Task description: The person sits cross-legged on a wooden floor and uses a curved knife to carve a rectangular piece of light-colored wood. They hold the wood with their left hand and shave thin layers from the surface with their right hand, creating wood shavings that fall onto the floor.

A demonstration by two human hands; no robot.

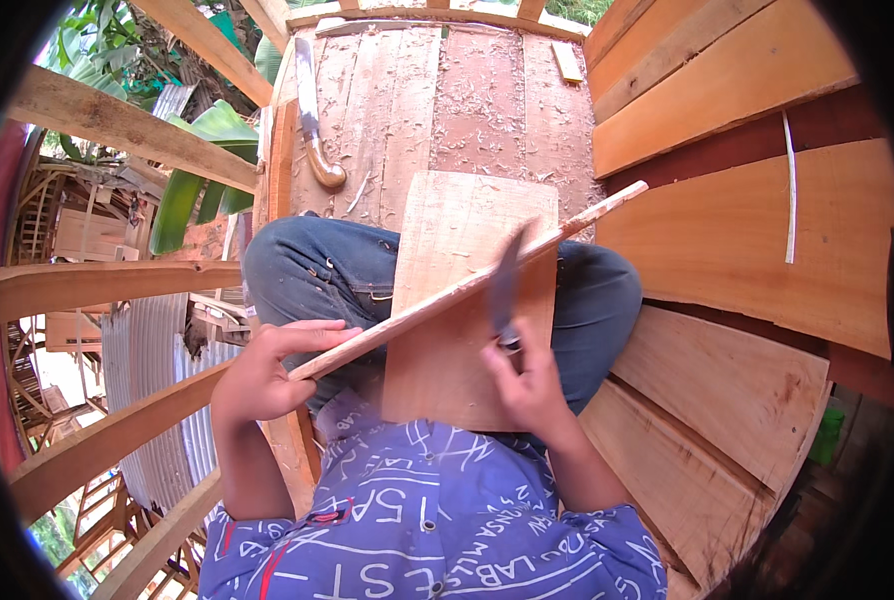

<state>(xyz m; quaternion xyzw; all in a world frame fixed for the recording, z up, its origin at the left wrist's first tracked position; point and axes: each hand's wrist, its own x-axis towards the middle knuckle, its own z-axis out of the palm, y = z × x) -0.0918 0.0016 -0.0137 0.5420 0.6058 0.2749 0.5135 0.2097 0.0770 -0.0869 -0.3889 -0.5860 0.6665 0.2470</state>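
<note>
A long, pale wooden stick (437, 290) slants across my lap, its far end up at the right. My left hand (272, 370) is closed round its near end. In my right hand (527, 385) is a knife (504, 285), gripped by a dark handle with a light band. Its blade, slightly blurred, crosses the stick near the middle and seems to touch it. Beneath both lies a flat wooden board (447, 370), resting over my crossed legs.
A machete (312, 120) with a wooden handle lies on the plank floor (387, 110) beyond my left knee. Shavings (477, 130) are scattered there, with a small wood block (567, 63) at the far right. Rails (107, 277) run along the left; plank walls (737, 210) stand right.
</note>
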